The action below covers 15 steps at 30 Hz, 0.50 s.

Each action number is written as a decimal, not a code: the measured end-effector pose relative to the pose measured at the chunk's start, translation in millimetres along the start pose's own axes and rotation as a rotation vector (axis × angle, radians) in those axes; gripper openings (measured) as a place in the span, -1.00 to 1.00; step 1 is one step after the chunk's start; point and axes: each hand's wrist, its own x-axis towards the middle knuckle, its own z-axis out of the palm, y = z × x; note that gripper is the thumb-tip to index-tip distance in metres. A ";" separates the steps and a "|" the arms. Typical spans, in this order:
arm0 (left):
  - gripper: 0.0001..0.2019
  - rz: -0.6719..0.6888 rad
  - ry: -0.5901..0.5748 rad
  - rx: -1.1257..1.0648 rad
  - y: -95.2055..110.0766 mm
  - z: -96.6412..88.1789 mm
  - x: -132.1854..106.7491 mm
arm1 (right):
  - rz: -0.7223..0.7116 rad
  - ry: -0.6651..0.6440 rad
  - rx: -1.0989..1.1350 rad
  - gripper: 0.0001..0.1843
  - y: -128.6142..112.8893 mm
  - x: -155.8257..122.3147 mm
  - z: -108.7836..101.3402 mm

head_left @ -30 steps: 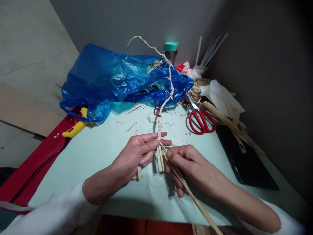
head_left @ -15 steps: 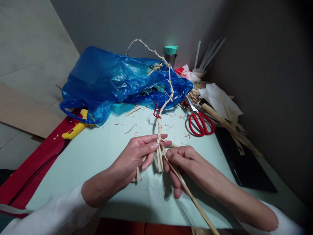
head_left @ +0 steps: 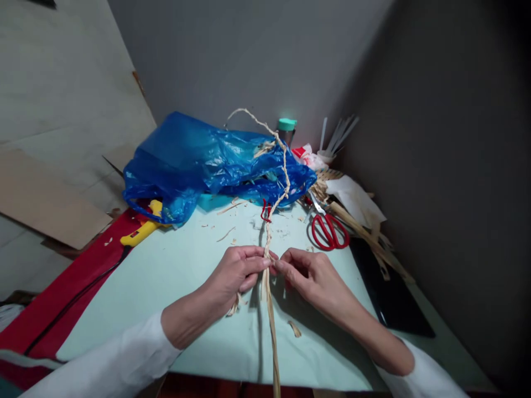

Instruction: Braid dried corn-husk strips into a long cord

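Observation:
A braided straw cord [head_left: 282,166] rises from between my hands, arches over the blue plastic bag [head_left: 199,160] and carries a red tie [head_left: 265,210]. My left hand [head_left: 238,271] pinches the braid's lower end with thumb and fingers. My right hand [head_left: 309,273] pinches the same spot from the right, fingertips touching the left hand's. Loose flat straw strips [head_left: 271,326] hang down from the pinch toward the table's near edge.
Red-handled scissors [head_left: 329,232] lie right of the cord. Behind them are straw strips [head_left: 365,232], white paper [head_left: 352,199], a teal-lidded bottle [head_left: 287,130] and a cup of sticks [head_left: 332,143]. A yellow glue gun [head_left: 143,232] lies left. A black slab [head_left: 390,298] sits on the pale green table [head_left: 166,282].
My right hand let the long strip swing from the lower right to hang straight down, then moved up to meet the left fingertips. The camera tilted up and back.

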 end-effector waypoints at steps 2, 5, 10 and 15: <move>-0.81 0.009 0.023 0.001 -0.2 0.6 0.1 | -0.022 0.006 -0.046 -0.55 -0.6 2.3 3.8; -0.81 0.000 0.083 0.022 0.3 2.9 -0.9 | -0.059 -0.046 -0.182 -0.56 -9.3 7.2 -0.4; -0.87 -0.029 0.134 0.104 1.7 7.6 -0.7 | -0.104 -0.165 -0.359 -0.67 -39.0 51.7 -58.3; -0.82 -0.004 0.134 0.188 -10.8 5.7 9.5 | 0.019 0.388 -0.423 -0.67 -41.9 157.4 -133.7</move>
